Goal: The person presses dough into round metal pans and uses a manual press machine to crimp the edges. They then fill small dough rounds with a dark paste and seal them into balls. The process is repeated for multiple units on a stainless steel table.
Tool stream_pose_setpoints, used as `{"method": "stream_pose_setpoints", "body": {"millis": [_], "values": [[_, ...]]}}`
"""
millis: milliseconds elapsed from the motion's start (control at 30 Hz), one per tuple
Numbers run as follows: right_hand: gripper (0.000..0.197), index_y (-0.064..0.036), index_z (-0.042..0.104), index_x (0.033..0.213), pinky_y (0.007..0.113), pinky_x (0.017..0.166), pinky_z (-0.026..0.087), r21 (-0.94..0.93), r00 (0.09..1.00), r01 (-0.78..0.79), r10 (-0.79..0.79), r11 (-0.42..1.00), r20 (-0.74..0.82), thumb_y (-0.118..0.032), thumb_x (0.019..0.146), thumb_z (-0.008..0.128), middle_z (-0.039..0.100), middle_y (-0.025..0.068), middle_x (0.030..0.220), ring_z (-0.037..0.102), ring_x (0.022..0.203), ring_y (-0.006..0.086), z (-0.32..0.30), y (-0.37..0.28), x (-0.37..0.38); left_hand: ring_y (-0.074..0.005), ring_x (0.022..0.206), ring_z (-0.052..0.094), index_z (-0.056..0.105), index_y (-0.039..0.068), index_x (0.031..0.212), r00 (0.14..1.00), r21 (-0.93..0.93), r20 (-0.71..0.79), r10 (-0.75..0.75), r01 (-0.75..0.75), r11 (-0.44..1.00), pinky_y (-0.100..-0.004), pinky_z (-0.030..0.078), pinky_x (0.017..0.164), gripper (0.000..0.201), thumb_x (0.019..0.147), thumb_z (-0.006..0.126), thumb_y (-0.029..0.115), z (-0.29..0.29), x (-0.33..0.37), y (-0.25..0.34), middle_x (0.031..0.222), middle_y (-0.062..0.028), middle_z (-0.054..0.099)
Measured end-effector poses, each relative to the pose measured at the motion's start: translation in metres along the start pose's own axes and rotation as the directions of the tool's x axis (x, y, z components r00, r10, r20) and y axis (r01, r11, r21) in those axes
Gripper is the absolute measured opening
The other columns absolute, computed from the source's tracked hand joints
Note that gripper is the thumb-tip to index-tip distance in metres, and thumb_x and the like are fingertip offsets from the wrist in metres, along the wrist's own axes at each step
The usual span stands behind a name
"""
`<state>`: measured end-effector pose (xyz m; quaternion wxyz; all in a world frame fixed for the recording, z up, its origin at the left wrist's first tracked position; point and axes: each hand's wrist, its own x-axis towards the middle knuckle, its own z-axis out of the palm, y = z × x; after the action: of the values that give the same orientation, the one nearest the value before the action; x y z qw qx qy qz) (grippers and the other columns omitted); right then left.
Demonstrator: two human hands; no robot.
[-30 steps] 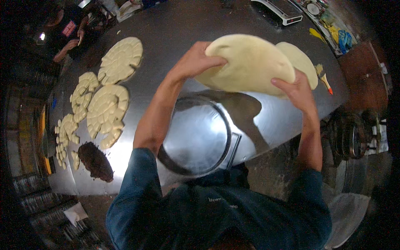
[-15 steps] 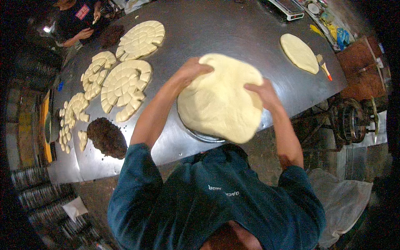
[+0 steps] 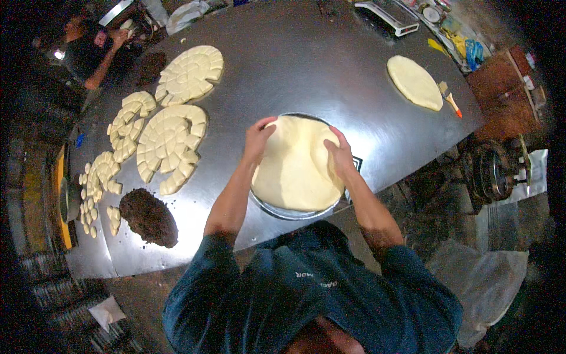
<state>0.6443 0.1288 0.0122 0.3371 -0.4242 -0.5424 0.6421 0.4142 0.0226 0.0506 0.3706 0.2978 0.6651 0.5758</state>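
On the desk (image 3: 253, 71), your round metal pan (image 3: 283, 215) carried the dough sheet (image 3: 295, 177), its rim showing at the far and near sides. Your left grip (image 3: 257, 141) and right grip (image 3: 342, 158) were pinched on the sheet's far left and right edges. It looked pale yellow, smooth and roughly round, softly dented beside your right thumb.

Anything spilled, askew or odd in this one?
Slightly: the dark crumbly heap lies loose on the metal table, its edge scattered, as if spilled, with no container. The dough sheet over the round pan looks uneven near the right hand.
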Motion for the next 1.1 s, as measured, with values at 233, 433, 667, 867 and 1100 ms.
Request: {"method": "stream_pose_setpoints", "body": {"millis": [233,433,667,867,1100], "values": [[0.051,0.0012,0.045,0.128,0.045,0.093,0.044,-0.917,0.959,-0.004,0.261,0.399,0.11,-0.03,0.09,0.056,0.056,0.028,0.116,0.055,0.109,0.0394,0.013,-0.099,-0.001,-0.0324,0.11,0.056,0.054,0.004,0.127,0.948,0.877,0.311,0.066,-0.313,0.366,-0.041,0.044,0.094,0.042,0.092,0.05,0.027,-0.003,0.006,0.027,0.125,-0.0186,0.055],[0.068,0.0037,0.029,0.14,0.053,0.111,0.016,-0.919,0.908,0.383,-0.22,0.093,0.356,-0.042,0.093,0.046,0.022,0.0329,0.145,0.018,0.137,0.0444,0.057,0.001,-0.009,-0.0303,0.14,0.02,0.026,0.006,0.145,0.702,0.707,0.671,0.239,-0.703,0.077,-0.0459,0.017,0.114,0.067,0.093,0.044,0.043,0.006,0.005,-0.035,0.152,-0.0167,0.021],[0.067,-0.0046,0.031,0.142,0.054,0.112,0.011,-0.669,0.697,0.717,-0.209,0.194,0.686,-0.043,0.09,0.049,0.021,0.0242,0.149,0.017,0.14,0.0384,0.054,-0.004,0.025,-0.037,0.14,0.02,0.025,0.002,0.144,0.926,0.945,0.264,0.269,-0.305,0.121,-0.052,0.017,0.112,0.07,0.092,0.048,0.042,0.003,-0.051,-0.046,0.15,-0.0216,0.022],[0.053,-0.0114,0.048,0.132,0.062,0.108,0.017,-0.68,0.729,0.681,-0.339,0.271,0.595,-0.038,0.086,0.056,0.032,0.0161,0.147,0.024,0.138,0.0358,0.107,0.002,-0.009,-0.055,0.126,0.032,0.028,-0.004,0.141,0.95,0.971,0.17,0.264,-0.207,0.12,-0.0537,0.036,0.101,0.081,0.086,0.057,0.047,0.033,-0.169,-0.047,0.139,-0.0401,0.027],[0.03,-0.0035,0.063,0.104,0.045,0.095,0.041,-0.582,0.755,0.605,-0.158,0.544,0.636,-0.027,0.086,0.057,0.057,0.0191,0.119,0.052,0.113,0.0347,0.036,-0.029,-0.017,-0.0403,0.113,0.053,0.047,0.0,0.129,0.927,0.827,0.145,-0.347,0.079,0.556,-0.0427,0.051,0.086,0.056,0.086,0.06,0.034,0.004,-0.152,0.005,0.131,-0.0287,0.045]]}}
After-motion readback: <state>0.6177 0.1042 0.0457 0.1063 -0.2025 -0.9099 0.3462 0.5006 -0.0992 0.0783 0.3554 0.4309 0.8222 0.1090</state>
